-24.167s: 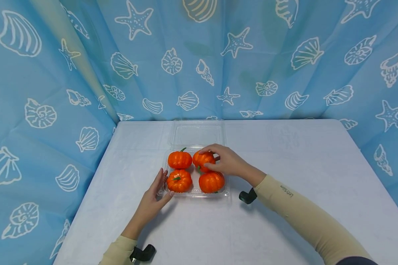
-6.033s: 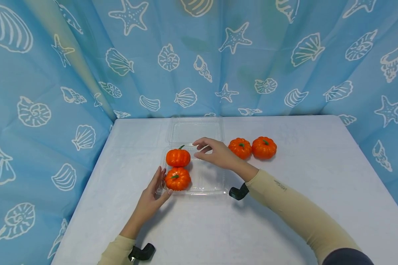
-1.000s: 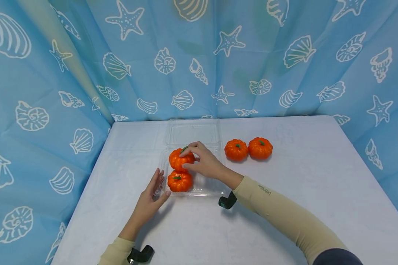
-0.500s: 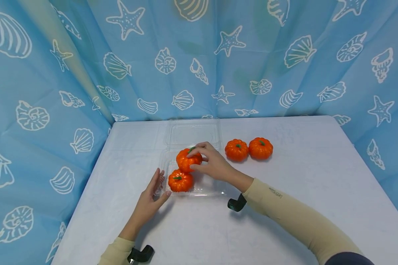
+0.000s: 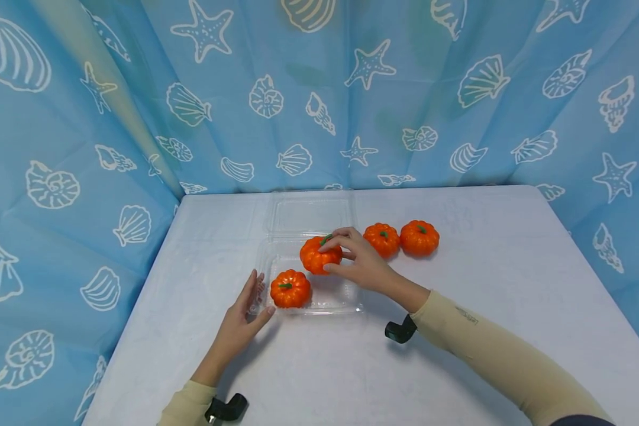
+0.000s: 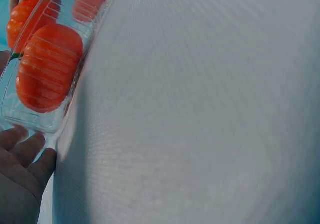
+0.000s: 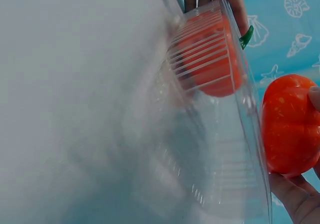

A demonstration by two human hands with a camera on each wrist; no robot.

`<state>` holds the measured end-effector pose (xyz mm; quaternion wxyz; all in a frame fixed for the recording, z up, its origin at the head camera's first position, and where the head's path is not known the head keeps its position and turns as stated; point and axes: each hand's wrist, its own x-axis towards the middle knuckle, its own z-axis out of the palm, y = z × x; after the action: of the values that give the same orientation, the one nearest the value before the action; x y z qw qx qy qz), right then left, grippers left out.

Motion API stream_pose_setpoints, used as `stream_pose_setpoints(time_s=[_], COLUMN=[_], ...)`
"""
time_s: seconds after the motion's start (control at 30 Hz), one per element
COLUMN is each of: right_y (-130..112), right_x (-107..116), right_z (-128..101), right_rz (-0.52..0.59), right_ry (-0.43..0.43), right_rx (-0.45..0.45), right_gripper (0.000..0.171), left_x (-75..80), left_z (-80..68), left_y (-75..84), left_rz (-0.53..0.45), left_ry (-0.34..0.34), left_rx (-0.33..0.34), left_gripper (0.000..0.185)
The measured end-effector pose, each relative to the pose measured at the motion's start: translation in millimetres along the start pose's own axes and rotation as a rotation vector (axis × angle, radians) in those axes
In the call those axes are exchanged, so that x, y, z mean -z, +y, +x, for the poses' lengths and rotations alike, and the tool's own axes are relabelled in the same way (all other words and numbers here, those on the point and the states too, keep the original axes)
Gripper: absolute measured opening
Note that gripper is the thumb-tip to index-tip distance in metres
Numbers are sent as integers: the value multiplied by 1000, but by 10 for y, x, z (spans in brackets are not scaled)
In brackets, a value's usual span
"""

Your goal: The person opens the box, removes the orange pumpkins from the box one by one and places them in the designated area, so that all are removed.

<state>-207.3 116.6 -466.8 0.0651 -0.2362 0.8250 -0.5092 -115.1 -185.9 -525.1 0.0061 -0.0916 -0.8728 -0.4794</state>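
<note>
In the head view my right hand [image 5: 362, 260] grips a small orange pumpkin [image 5: 319, 255] with a green stem, above the back of a clear plastic clamshell box [image 5: 341, 305]. The right wrist view shows this held pumpkin [image 7: 290, 126] higher than the box rim [image 7: 257, 129]. Another pumpkin [image 5: 290, 289] sits in the front left of the box. My left hand [image 5: 238, 324] rests at the box's left side, fingers fairly straight and thumb spread by the front corner. In the left wrist view its fingertips [image 6: 35, 146] are by the box's end wall.
Two more pumpkins, one partly behind my right hand [image 5: 381, 238] and one beside it [image 5: 419, 238], stand on the white-covered table [image 5: 484, 266] to the right. The box's clear lid [image 5: 311, 214] lies folded open toward the back. A blue shell-print curtain [image 5: 319, 94] hangs behind.
Earlier, two pumpkins went from the box's right side to the table. In the last second my right hand has moved a third from the back left up and rightward. My left hand stays put.
</note>
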Motion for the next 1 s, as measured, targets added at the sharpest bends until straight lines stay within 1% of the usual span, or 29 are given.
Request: stream_pose_setpoints(time_s=[0.33,0.6,0.87,1.0], right_y=[58,62,158,202], right_x=[168,303,425,482], right_z=[-213,-383,-531,-626], right_rz=[-6,-18,-47,-71], right_ry=[39,76,131,159], right_rx=[24,5,3,-16], right_gripper=[25,25,24,25], left_x=[2,1,5,3], left_z=[2,-2,-3,-3], left_y=[6,9,11,4], left_rz=[3,0,1,6], left_ry=[1,-6,-7,-4], left_rx=[-1,1,7,4], left_gripper=[89,89,90,90])
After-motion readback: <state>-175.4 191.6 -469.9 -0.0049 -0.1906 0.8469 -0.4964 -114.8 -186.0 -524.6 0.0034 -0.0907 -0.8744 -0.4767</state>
